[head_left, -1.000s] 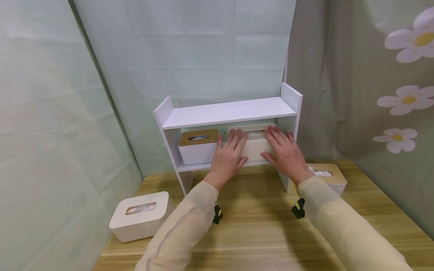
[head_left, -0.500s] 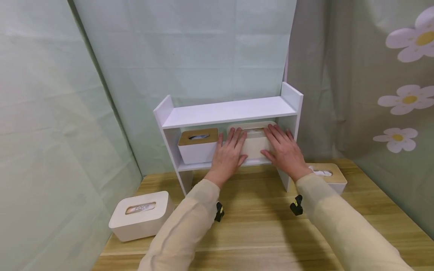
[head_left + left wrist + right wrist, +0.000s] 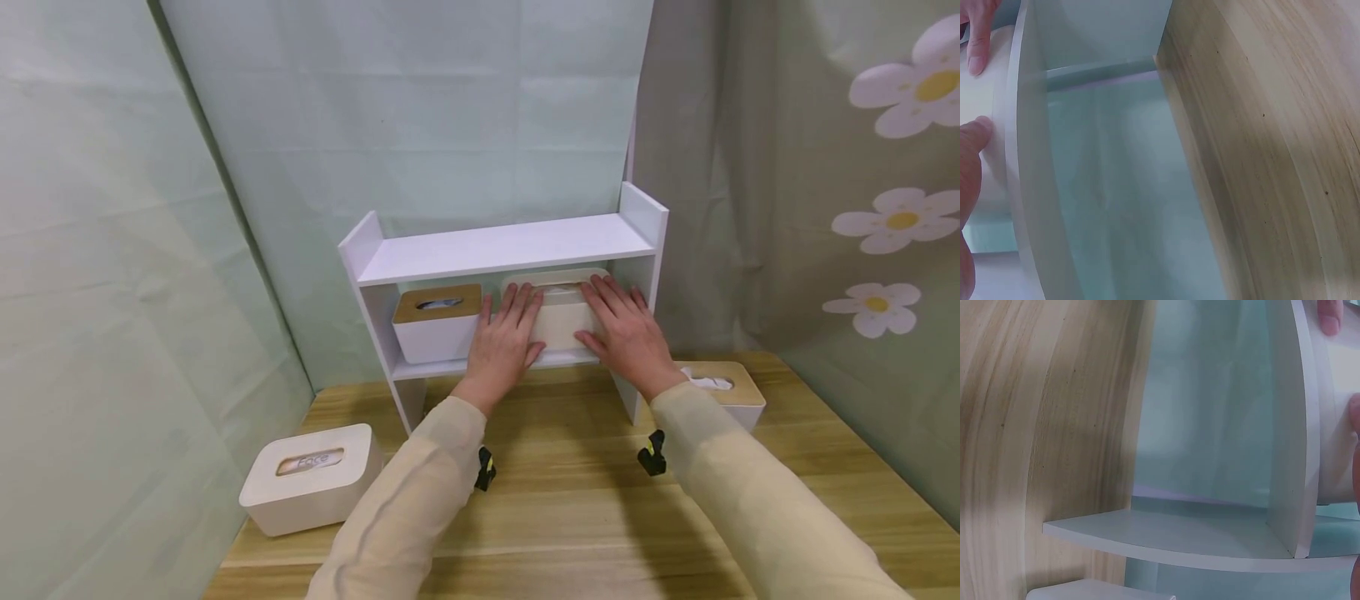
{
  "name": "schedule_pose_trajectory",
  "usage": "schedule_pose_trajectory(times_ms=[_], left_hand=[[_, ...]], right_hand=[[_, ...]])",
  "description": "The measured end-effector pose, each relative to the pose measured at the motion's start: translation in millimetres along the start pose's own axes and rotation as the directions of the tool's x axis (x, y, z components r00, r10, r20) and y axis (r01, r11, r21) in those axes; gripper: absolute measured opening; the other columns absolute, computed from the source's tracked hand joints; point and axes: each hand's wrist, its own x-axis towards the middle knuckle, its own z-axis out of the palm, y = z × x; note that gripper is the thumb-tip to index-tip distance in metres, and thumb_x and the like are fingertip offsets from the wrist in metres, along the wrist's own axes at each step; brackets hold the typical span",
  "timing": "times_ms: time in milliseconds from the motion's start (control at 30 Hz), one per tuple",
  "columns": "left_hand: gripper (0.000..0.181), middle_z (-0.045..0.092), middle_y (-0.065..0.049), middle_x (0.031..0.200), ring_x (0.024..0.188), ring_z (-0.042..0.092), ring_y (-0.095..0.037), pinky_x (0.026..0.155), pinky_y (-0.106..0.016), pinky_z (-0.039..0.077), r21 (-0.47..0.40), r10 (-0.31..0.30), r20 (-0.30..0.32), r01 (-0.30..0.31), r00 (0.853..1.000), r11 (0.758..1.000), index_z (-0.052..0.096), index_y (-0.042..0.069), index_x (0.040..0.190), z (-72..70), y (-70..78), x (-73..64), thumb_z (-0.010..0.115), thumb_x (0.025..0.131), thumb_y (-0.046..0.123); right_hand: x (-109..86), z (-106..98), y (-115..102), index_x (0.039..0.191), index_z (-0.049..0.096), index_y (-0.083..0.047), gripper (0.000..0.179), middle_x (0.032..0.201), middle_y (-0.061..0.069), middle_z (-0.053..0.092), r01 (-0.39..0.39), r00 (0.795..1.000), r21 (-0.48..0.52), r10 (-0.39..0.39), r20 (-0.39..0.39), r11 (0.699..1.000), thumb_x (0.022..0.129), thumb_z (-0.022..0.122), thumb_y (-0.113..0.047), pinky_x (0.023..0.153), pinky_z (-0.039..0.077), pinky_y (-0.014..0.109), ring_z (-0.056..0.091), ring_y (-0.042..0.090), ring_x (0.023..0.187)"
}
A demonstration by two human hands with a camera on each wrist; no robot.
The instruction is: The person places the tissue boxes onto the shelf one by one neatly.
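Left of the white shelf (image 3: 510, 244), nearer the person, a cream tissue box (image 3: 330, 502) lies on the counter (image 3: 555, 525). On the shelf's lower board, by its left side, stands a wood-lidded white box (image 3: 435, 339). Next, the left hand (image 3: 498, 348), fingers extended, rests against a second cream box (image 3: 564, 323) in the shelf's right half; the right hand (image 3: 628, 337) touches its other end, fingers likewise straight, neither curled round it. Right of the shelf, another wood-lidded box (image 3: 738, 392) sits partly behind a sleeve (image 3: 720, 467).
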Motion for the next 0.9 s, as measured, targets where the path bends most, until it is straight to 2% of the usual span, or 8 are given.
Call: schedule_pose_trajectory(times_ms=[433, 567, 633, 733, 900], left_hand=[[0.080, 0.034, -0.007, 0.153, 0.141, 0.030, -0.025, 0.112, -0.053, 0.023, 0.029, -0.004, 0.009, 0.004, 1.000, 1.000, 0.033, 0.013, 0.150, -1.8, -2.5, 0.9, 0.065, 0.087, 0.050], [0.080, 0.034, -0.009, 0.153, 0.141, 0.030, -0.026, 0.111, -0.054, 0.023, 0.005, 0.008, -0.009, -0.008, 1.000, 1.000, 0.033, 0.012, 0.150, -1.8, -2.5, -5.3, 0.065, 0.087, 0.049], [0.080, 0.034, -0.010, 0.153, 0.141, 0.029, -0.027, 0.111, -0.054, 0.023, -0.024, 0.021, -0.027, -0.021, 0.999, 0.999, 0.033, 0.011, 0.150, -7.1, -1.9, -12.9, 0.065, 0.087, 0.049], [0.078, 0.034, -0.012, 0.153, 0.141, 0.029, -0.027, 0.110, -0.055, 0.025, -0.105, 0.048, -0.068, -0.055, 0.997, 0.993, 0.035, 0.010, 0.149, -22.8, -3.7, -30.6, 0.067, 0.087, 0.045], [0.065, 0.046, -0.014, 0.144, 0.135, 0.039, -0.030, 0.107, -0.054, 0.032, -0.259, 0.096, -0.157, -0.135, 0.983, 0.956, 0.049, 0.004, 0.139, -51.8, -19.8, -78.8, 0.071, 0.085, 0.032]], right_hand=[[3.1, 2, -1, 0.146, 0.041, -0.009, 0.079, 0.150, 0.013, 0.039, -0.014, 1.000, -0.001, 0.014, 0.004, 1.000, 0.082, 0.076, -0.038, 0.109, 0.027, 0.057, 0.032, 0.028, 0.140], [-0.4, 0, -4, 0.146, 0.040, -0.008, 0.081, 0.149, 0.014, 0.039, -0.012, 1.000, 0.010, 0.012, -0.008, 1.000, 0.080, 0.077, -0.038, 0.108, 0.027, 0.058, 0.032, 0.029, 0.139], [-6.1, -5, -8, 0.146, 0.039, -0.006, 0.083, 0.150, 0.014, 0.038, -0.010, 1.000, 0.030, 0.010, -0.015, 1.000, 0.080, 0.077, -0.038, 0.107, 0.027, 0.059, 0.032, 0.030, 0.139], [-21.5, -16, -15, 0.147, 0.037, -0.004, 0.082, 0.151, 0.014, 0.036, -0.008, 1.000, 0.074, 0.010, -0.025, 0.997, 0.083, 0.073, -0.040, 0.108, 0.025, 0.060, 0.030, 0.029, 0.141], [-58.1, -27, -28, 0.143, 0.043, 0.000, 0.070, 0.146, 0.015, 0.043, 0.029, 0.998, 0.184, -0.017, -0.068, 0.983, 0.094, 0.056, -0.048, 0.105, 0.032, 0.057, 0.038, 0.031, 0.135]])
